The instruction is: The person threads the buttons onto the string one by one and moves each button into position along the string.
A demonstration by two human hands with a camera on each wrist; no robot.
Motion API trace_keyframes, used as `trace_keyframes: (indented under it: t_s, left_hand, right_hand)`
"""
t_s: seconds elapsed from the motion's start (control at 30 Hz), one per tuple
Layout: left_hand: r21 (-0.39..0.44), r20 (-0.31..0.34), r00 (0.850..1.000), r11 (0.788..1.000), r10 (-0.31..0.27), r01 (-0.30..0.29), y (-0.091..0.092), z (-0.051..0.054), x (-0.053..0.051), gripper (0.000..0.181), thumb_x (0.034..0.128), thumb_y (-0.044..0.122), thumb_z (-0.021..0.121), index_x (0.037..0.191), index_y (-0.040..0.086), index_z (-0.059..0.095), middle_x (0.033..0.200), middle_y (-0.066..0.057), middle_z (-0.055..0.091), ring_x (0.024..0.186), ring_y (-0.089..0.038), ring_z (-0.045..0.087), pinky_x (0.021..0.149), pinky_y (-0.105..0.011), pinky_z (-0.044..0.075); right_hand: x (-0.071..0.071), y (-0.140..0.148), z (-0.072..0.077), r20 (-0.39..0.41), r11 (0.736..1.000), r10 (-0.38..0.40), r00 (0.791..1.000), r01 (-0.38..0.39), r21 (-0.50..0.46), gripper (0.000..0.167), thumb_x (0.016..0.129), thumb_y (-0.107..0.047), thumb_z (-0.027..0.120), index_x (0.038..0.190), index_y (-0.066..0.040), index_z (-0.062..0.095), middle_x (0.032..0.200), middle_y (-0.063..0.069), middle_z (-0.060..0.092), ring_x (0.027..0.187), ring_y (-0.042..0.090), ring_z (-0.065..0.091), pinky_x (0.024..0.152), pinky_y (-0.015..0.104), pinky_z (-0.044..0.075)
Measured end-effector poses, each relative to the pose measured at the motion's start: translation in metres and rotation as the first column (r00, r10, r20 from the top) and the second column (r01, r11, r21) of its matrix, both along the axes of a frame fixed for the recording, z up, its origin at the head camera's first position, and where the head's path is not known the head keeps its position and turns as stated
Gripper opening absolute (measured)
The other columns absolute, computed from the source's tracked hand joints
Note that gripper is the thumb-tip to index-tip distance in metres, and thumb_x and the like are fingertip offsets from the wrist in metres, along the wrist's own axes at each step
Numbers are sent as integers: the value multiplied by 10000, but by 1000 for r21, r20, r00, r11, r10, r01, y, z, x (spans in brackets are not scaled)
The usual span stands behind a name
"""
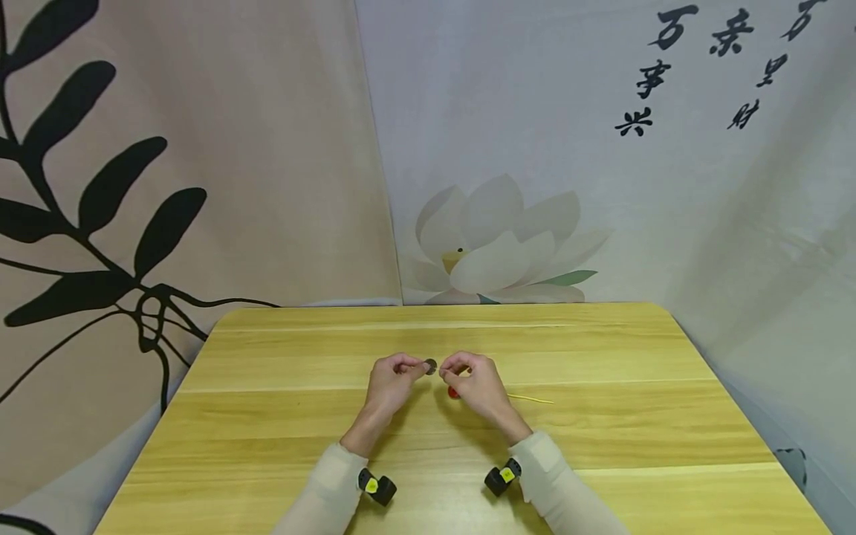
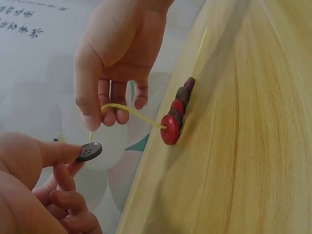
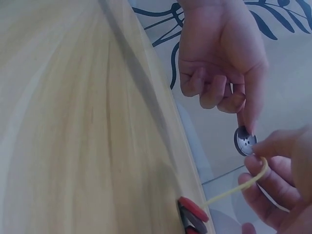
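Note:
My left hand (image 1: 390, 384) pinches a dark grey button (image 2: 89, 152) with several holes between thumb and index finger. Close by on the right, my right hand (image 1: 479, 388) pinches a yellow string (image 2: 130, 110) near its end. That end meets the button's face at the holes in the left wrist view; I cannot tell whether it passes through. From the right fingers the string loops down to a red button (image 2: 169, 130). Behind it, more red and dark buttons (image 2: 182, 94) stand in a row on the string, on the table.
The string's tail (image 1: 531, 398) lies on the wooden table (image 1: 635, 446), right of the right hand. Behind the table's far edge hangs a printed cloth (image 1: 301, 148) with leaves, a lotus and writing. Black wrist cameras (image 1: 377, 487) sit at both cuffs.

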State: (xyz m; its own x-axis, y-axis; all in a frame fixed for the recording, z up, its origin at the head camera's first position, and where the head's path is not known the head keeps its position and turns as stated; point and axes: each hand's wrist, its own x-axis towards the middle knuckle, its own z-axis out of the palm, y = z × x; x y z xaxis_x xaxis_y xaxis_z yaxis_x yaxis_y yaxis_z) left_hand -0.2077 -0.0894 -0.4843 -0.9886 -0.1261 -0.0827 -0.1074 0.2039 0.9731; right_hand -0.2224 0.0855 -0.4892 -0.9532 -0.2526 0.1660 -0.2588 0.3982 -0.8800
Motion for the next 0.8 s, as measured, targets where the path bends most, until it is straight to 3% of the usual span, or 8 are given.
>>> trace_keyframes:
  t_s: [0.13, 0.5, 0.8]
  left_hand:
    - [4, -2, 1000, 1000, -6, 6, 1, 0, 1, 106, 885, 160, 739, 886, 54, 738, 747, -3, 576, 665, -139, 473, 549, -229, 365]
    - [1, -3, 1000, 1000, -7, 7, 2, -1, 0, 106, 883, 161, 741, 876, 55, 735, 742, -2, 577, 665, -139, 476, 547, -230, 366]
    - [5, -4, 1000, 1000, -17, 17, 2, -1, 0, 107, 883, 162, 743, 877, 56, 731, 762, -5, 568, 681, -144, 476, 548, -229, 361]
  right_hand:
    - [0, -1, 0, 17, 1000, 6, 1000, -6, -11, 49, 877, -113, 735, 871, -69, 714, 760, 51, 698, 645, 300, 674, 712, 344, 477]
    - [-1, -1, -1, 21, 1000, 4, 1000, -4, -27, 40, 863, -86, 732, 853, -55, 709, 734, 20, 676, 644, 318, 667, 567, 261, 483]
    - [-2, -1, -2, -29, 999, -19, 999, 20, 25, 68, 847, -73, 742, 818, -130, 720, 705, -63, 657, 711, 127, 609, 676, 308, 472]
